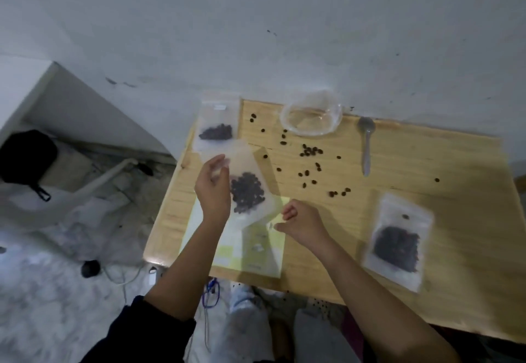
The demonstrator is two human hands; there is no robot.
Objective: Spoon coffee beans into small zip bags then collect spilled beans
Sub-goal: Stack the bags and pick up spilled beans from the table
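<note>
A left hand (213, 189) pinches a filled zip bag (247, 192), the curled right hand (301, 219) at its corner, hold unclear; sealing seems underway, spilled beans (310, 152) beyond the grip awaiting collection.

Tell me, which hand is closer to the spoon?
Right. The right hand hovers nearer the person than the spoon and to its left, not touching it; the left hand is farther left, holding a zip bag.
</note>
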